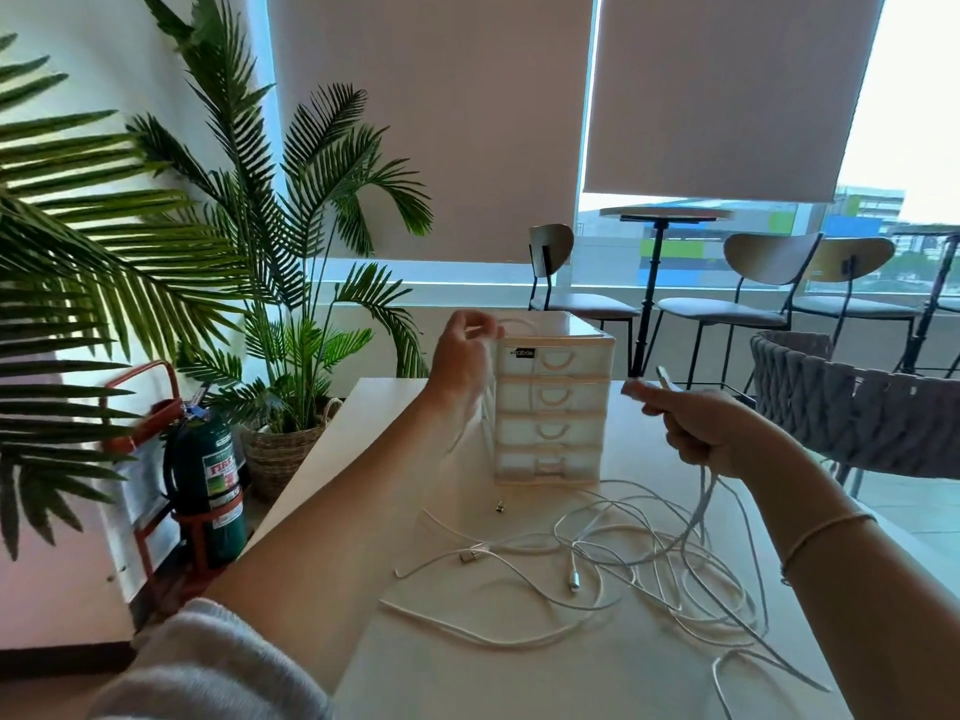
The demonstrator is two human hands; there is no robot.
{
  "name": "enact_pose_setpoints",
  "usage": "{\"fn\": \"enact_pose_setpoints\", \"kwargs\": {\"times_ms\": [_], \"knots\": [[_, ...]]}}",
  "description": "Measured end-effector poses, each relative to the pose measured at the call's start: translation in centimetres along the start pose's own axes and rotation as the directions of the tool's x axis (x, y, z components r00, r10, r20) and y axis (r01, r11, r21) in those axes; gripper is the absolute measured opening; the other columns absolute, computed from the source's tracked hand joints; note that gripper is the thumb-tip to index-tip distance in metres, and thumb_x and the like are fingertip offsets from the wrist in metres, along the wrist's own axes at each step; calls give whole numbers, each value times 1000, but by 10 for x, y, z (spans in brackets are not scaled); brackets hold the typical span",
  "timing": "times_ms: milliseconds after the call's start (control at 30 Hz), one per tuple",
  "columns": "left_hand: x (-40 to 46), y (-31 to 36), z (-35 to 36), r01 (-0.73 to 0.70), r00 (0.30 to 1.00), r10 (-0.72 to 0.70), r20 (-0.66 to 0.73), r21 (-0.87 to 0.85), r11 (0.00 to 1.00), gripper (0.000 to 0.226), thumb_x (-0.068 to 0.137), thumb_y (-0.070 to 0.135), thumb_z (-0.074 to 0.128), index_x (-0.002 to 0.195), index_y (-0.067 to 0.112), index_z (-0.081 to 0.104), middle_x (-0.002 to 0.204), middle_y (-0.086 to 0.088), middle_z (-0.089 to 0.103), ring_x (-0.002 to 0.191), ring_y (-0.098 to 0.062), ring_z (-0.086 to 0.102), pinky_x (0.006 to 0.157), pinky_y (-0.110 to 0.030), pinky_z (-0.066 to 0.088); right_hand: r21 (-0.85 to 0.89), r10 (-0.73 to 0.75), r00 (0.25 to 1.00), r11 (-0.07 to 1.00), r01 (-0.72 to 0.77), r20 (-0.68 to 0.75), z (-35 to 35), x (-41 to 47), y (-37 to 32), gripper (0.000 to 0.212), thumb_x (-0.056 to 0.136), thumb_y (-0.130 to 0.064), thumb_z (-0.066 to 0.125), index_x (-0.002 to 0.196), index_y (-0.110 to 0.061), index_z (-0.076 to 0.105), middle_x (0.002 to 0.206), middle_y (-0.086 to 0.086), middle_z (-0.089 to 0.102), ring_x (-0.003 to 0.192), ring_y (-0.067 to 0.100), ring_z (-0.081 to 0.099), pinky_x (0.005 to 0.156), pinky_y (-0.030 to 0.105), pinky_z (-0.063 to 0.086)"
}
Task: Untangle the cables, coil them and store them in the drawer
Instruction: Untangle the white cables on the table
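Note:
A tangle of white cables [649, 558] lies spread over the white table [467, 678] in front of a small white drawer unit [550, 407] with several shut drawers. My left hand [462, 356] is raised beside the unit's top left corner and pinches a thin white cable that hangs down, blurred. My right hand [696, 428] is raised to the right of the unit and grips a white cable whose plug end sticks up past my fingers. From that hand the strand drops to the tangle.
A small dark plug piece [500, 507] lies on the table near the unit's base. A woven grey chair [857, 407] stands at the table's right. Palm plants [260, 252] and a fire extinguisher [213, 480] stand to the left, chairs and a round table behind.

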State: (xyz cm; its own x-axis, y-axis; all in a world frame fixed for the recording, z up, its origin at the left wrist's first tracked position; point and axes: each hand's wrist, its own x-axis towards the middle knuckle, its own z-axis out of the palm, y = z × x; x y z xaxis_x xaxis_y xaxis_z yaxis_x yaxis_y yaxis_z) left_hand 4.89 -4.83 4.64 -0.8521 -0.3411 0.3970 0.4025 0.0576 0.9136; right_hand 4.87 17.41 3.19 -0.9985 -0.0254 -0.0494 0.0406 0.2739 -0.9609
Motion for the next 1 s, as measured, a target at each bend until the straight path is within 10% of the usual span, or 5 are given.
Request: {"fn": "enact_pose_setpoints", "kwargs": {"times_ms": [333, 467, 600, 800, 1000], "knots": [[-14, 22, 77, 291, 943, -153, 296, -506, 812, 23, 101, 15, 34, 88, 27, 48, 85, 4, 58, 79, -7, 55, 64, -24, 34, 248, -266, 943, 918, 311, -198, -1, -9, -32, 31, 84, -41, 63, 73, -12, 58, 33, -7, 32, 31, 7, 25, 34, 17, 20], [-20, -41, 70, 244, 919, -253, 302, 68, 967, 24, 93, 4, 37, 103, 11, 58, 82, 0, 53, 79, -17, 51, 67, -28, 38, 167, -289, 938, 932, 321, -190, 7, -6, -25, 32, 82, -43, 64, 69, -14, 58, 40, -2, 31, 33, 9, 24, 35, 16, 19], [-28, -76, 41, -115, 823, -401, 402, 810, 575, 19, 90, 16, 56, 106, 10, 65, 110, -9, 64, 109, -24, 58, 90, -28, 44, 47, -273, 956, 959, 279, -112, 19, -4, -13, 32, 85, -43, 61, 71, -13, 60, 46, -1, 30, 37, 9, 23, 37, 17, 19], [-33, -103, 1, -274, 767, -568, 300, 953, 133, 41, 80, 35, 69, 111, 9, 66, 116, -8, 66, 106, -23, 60, 90, -31, 48, -109, -271, 962, 957, 268, -19, 41, -1, -1, 32, 89, -42, 56, 72, -15, 61, 30, -11, 28, 34, 7, 23, 38, 18, 20], [-46, -110, -19, -285, 784, -511, 352, 936, 207, 29, 74, 24, 68, 102, 17, 69, 108, -4, 67, 101, -20, 63, 85, -27, 50, -266, -288, 955, 918, 295, 68, 66, -4, 15, 29, 93, -38, 50, 74, -17, 59, 51, -6, 39, 42, 6, 32, 37, 17, 25]]}}
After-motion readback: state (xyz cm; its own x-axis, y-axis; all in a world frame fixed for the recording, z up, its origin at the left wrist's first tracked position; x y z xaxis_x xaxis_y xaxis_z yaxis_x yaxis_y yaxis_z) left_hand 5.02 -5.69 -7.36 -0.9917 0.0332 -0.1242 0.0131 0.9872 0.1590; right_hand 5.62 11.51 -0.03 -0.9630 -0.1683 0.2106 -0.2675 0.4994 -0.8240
